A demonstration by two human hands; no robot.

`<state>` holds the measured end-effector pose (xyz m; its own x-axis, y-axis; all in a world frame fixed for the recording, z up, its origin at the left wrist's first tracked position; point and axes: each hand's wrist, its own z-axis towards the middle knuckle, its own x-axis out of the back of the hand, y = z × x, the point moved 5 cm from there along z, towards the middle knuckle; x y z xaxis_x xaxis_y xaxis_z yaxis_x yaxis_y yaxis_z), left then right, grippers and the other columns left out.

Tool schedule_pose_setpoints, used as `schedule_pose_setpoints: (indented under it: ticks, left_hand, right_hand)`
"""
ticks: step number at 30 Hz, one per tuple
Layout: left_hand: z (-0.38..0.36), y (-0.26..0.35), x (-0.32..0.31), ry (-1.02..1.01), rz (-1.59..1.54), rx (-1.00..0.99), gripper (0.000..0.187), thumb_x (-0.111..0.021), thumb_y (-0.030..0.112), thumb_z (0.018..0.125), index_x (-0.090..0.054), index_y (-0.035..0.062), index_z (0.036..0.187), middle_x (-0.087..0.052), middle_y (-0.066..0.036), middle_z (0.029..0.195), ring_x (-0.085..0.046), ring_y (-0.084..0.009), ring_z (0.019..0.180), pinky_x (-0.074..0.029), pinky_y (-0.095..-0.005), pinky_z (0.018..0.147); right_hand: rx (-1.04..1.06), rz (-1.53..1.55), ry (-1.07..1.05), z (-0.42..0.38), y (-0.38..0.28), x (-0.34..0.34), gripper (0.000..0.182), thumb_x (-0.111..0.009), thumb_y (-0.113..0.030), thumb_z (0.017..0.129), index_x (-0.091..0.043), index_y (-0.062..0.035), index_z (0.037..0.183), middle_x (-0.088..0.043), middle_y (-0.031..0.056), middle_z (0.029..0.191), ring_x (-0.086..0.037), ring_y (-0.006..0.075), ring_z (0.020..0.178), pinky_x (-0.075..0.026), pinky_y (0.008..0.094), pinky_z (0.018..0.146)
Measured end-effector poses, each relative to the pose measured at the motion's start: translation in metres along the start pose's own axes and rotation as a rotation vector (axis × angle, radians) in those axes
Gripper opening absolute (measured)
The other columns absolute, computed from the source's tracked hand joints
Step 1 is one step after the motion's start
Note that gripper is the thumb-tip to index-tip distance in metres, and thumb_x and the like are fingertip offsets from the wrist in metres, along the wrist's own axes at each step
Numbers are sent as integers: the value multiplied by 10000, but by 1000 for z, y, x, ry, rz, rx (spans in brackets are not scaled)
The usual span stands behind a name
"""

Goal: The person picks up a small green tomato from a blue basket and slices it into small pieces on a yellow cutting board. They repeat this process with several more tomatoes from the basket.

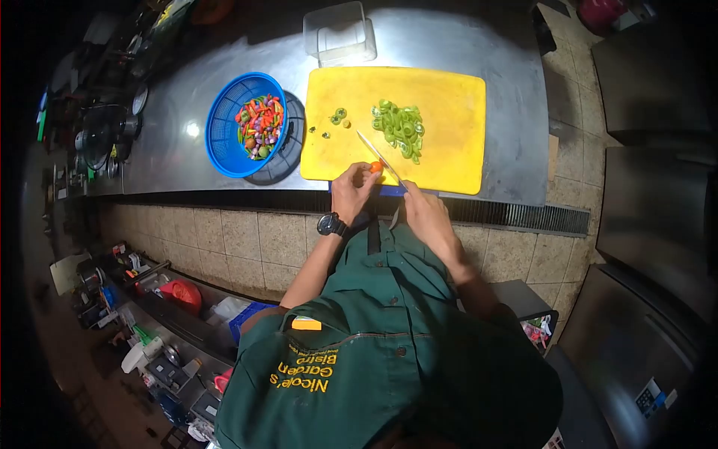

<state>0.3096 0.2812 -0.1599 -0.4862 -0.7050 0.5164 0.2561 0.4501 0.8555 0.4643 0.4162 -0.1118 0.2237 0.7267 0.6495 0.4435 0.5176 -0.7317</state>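
Note:
At the front edge of the yellow cutting board, my left hand grips a small orange-red vegetable in its fingertips. A knife is held in my right hand, its blade slanting up and left beside that vegetable. Sliced green pieces lie in a pile right of the blade tip. Some small green end pieces are scattered on the left of the board.
Left of the board stands a blue basket of mixed vegetables. A clear plastic container is behind the board on the metal table. Shelves with kitchenware line the far left.

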Motion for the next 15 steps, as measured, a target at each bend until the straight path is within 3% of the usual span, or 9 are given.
schedule_pose_setpoints:
  ticks: [7, 15]
  left_hand:
    - [2, -3, 4, 27, 62, -170, 167, -790, 142, 908, -764, 19, 1018, -771, -140, 941, -761, -278, 821, -592, -351, 741]
    - [8, -3, 8, -39, 32, -142, 162, -796, 165, 905, -770, 32, 995, -767, -133, 936, -754, -283, 824, -585, -355, 729]
  right_hand:
    - [-48, -39, -134, -1, -20, 7, 355, -485, -197, 1064, -557, -33, 1371, -700, 307, 927, -670, 518, 903, -529, 604, 838]
    - [-111, -144, -211, 5, -25, -3, 362, -485, -177, 1061, -540, -21, 1383, -696, 316, 946, -674, 513, 927, -530, 601, 857]
